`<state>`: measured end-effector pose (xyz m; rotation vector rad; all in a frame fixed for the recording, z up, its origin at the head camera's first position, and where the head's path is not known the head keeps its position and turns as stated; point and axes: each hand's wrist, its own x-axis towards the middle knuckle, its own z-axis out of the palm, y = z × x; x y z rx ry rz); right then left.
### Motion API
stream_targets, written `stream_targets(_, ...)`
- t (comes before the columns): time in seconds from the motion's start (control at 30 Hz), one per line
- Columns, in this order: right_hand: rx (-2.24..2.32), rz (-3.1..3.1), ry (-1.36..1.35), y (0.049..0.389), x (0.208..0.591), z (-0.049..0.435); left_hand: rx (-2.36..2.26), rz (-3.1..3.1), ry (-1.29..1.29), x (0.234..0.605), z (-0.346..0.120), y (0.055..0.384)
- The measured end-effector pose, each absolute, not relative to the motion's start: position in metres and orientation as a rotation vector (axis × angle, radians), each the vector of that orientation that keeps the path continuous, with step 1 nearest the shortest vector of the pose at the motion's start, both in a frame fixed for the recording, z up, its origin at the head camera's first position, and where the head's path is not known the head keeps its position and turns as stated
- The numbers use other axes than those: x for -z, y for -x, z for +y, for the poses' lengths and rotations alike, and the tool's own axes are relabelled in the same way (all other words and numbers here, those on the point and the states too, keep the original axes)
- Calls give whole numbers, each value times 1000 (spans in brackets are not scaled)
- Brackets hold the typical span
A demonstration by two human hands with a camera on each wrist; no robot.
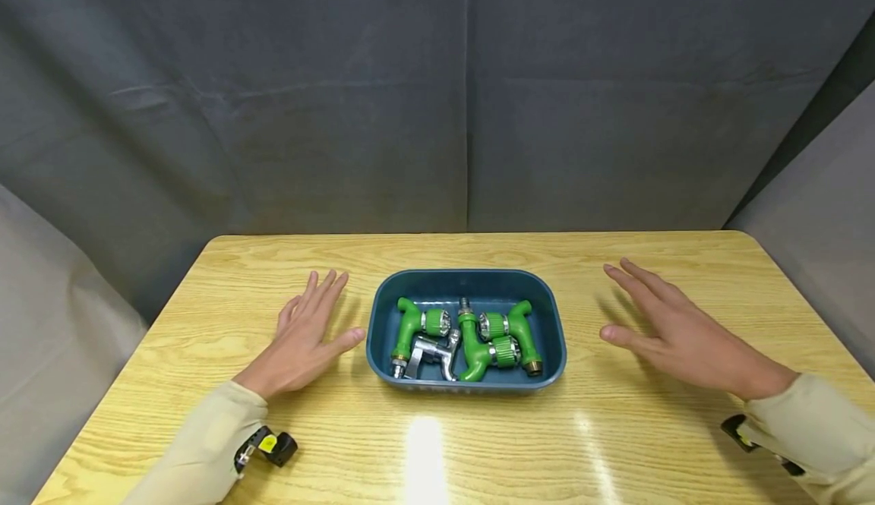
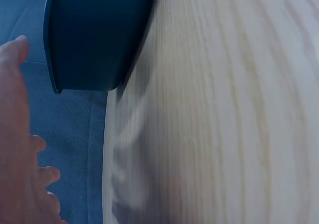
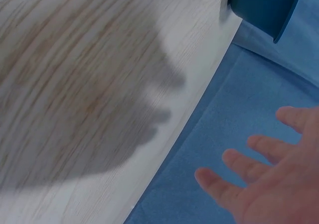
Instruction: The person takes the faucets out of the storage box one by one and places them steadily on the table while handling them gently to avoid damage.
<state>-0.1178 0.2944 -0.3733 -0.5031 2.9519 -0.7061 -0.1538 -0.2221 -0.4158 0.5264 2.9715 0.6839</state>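
A dark blue plastic bin stands in the middle of the wooden table. Inside lie several taps: a green tap at the left, a green tap in the middle, another green tap at the right, and a chrome tap between the left and middle ones. My left hand hovers just left of the bin, fingers spread and holding nothing. To the bin's right, farther off, my right hand is held above the table with fingers extended, also holding nothing. Both wrist views show the bin's outer wall.
The wooden table has light grain and rounded far corners. Behind it hangs a dark grey curtain, with lighter cloth at the left side. Each sleeve carries a small wrist camera.
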Motion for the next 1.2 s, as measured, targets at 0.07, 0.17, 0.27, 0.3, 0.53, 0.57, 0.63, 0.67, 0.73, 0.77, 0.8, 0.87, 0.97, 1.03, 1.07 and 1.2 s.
stream_targets(0.07,703,2951,507,118,374,292,-689,2969,-529,416,-221,153)
stream_targets(0.17,693,2955,508,117,375,290,-704,2965,-537,415,-218,153)
stream_targets(0.27,696,2956,517,116,376,288,-715,2952,-542,415,-214,153)
stream_targets(0.3,694,2957,519,115,376,287,-718,2947,-541,415,-212,153)
stream_targets(0.53,685,2940,516,115,376,283,-749,2921,-559,415,-204,156)
stream_targets(0.57,683,2938,519,115,376,282,-752,2919,-560,415,-204,156)
stream_targets(0.63,685,2930,521,115,376,280,-751,2918,-557,415,-202,156)
stream_targets(0.67,689,2926,520,115,375,278,-749,2917,-557,414,-202,156)
stream_targets(0.73,699,2921,525,115,375,276,-748,2914,-556,414,-200,157)
stream_targets(0.77,702,2918,528,115,375,274,-748,2913,-556,414,-199,157)
stream_targets(0.8,707,2916,531,116,375,273,-750,2913,-559,414,-198,157)
stream_targets(0.87,709,2914,536,116,375,271,-749,2914,-565,414,-196,157)
stream_targets(0.97,700,2920,545,117,375,268,-758,2918,-578,415,-194,157)
stream_targets(1.03,689,2930,547,117,376,267,-757,2919,-590,416,-192,158)
stream_targets(1.07,685,2934,552,117,376,266,-762,2918,-596,416,-191,158)
stream_targets(1.2,670,2945,560,117,376,264,-760,2916,-624,417,-187,158)
